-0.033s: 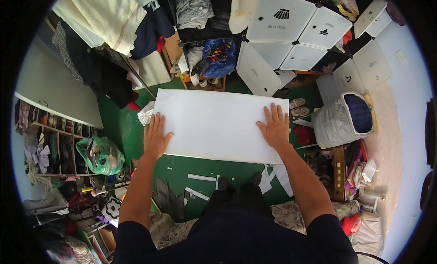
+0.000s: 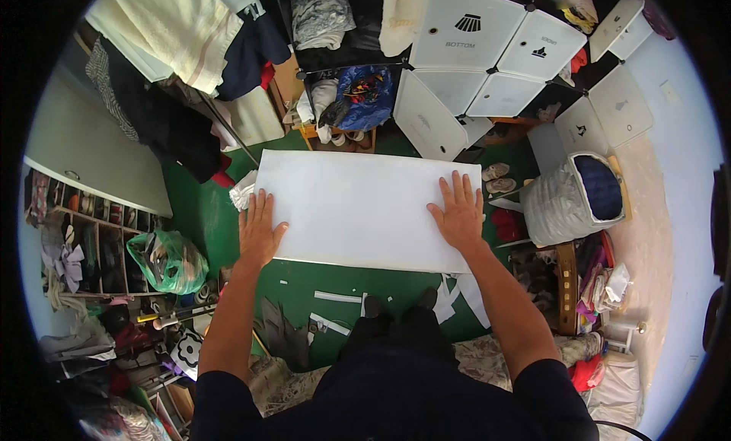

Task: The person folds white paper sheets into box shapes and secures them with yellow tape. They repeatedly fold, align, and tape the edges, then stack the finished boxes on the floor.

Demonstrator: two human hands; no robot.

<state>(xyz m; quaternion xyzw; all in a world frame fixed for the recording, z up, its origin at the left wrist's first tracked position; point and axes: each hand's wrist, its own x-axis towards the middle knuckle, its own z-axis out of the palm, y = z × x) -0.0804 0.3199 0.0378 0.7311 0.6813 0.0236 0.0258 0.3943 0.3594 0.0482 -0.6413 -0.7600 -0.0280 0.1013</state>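
Note:
A white rectangular board (image 2: 365,209) lies flat before me, above the green floor. What supports it is hidden beneath. My left hand (image 2: 261,232) rests on its left edge, fingers stretched away from me and thumb pointing inward. On the right edge, my right hand (image 2: 459,213) is laid flat with its fingers spread. Neither hand grips anything. A crumpled white cloth (image 2: 244,190) touches the board's far left side, just beyond my left fingers.
White paper strips (image 2: 339,296) and grey scraps (image 2: 283,331) litter the green floor near my feet. A green plastic bag (image 2: 167,260) stands at left by a shoe rack. White cube cabinets (image 2: 468,30) line the back. A grey storage bag (image 2: 560,205) and shoes (image 2: 500,185) are at right.

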